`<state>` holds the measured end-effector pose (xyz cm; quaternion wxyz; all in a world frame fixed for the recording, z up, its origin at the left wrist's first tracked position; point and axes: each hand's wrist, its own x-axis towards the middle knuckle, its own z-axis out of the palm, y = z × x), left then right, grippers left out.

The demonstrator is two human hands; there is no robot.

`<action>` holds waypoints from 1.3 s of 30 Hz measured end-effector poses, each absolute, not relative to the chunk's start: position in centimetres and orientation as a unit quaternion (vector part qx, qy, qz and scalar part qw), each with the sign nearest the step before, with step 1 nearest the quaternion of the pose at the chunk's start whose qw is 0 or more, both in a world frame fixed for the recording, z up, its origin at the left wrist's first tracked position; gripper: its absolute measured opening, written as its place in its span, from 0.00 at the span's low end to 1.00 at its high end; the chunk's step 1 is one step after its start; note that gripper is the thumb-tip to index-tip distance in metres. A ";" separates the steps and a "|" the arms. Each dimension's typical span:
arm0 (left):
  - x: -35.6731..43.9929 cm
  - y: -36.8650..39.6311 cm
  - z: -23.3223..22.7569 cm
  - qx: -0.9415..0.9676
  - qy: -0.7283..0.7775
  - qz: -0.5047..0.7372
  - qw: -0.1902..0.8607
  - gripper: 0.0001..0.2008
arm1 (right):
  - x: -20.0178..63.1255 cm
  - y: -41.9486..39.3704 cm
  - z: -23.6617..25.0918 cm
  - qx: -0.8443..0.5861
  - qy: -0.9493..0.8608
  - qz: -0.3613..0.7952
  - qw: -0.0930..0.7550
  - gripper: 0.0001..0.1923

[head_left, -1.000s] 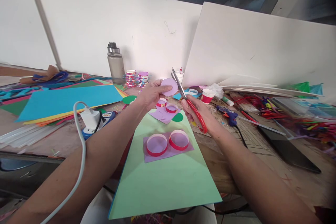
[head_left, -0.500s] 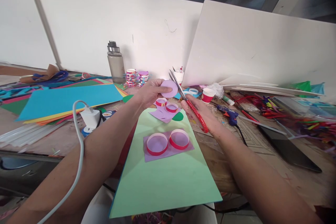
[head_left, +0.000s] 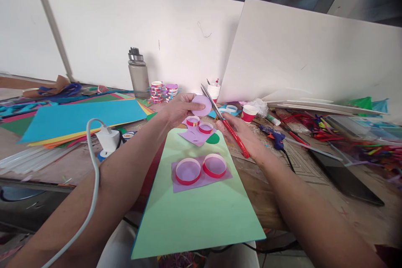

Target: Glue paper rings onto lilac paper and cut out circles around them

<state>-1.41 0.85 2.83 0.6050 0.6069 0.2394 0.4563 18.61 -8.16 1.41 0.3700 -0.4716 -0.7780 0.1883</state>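
My left hand [head_left: 177, 110] pinches a small lilac paper disc [head_left: 201, 105] above the table. My right hand [head_left: 243, 135] grips red-handled scissors [head_left: 226, 124], whose blades touch the disc's right edge. Below them a light green sheet [head_left: 197, 213] lies toward me. On it rests a lilac paper piece [head_left: 201, 179] carrying two red paper rings [head_left: 188, 171], and farther back a lilac scrap [head_left: 194, 137] with two smaller red rings [head_left: 205, 128].
A grey bottle [head_left: 137, 76] and stacked ring rolls [head_left: 156, 91] stand by the white wall board. Coloured paper sheets [head_left: 75, 118] lie left, with a white charger and cable [head_left: 108, 140]. A red cup [head_left: 249, 113], blue glue gun [head_left: 275, 137] and dark tablet [head_left: 344, 178] sit right.
The scissor blades have closed somewhat against the disc's edge. Both hands and the disc stay almost in place; the view shifted slightly.
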 end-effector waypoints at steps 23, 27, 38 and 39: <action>0.2 -1.0 2.2 0.760 0.278 0.340 0.479 0.07 | 18.4 -6.9 0.1 -0.408 -0.693 0.240 0.544 0.25; 0.8 -0.9 1.6 0.707 0.279 0.375 0.530 0.10 | 18.1 -7.0 0.1 -0.424 -0.643 0.253 0.585 0.24; 2.0 -0.5 0.3 0.640 0.269 0.438 0.571 0.15 | 18.4 -6.4 -0.3 -0.417 -0.619 0.308 0.590 0.23; 1.6 -0.2 0.5 0.644 0.277 0.438 0.562 0.15 | 18.6 -6.4 -0.1 -0.422 -0.639 0.297 0.571 0.23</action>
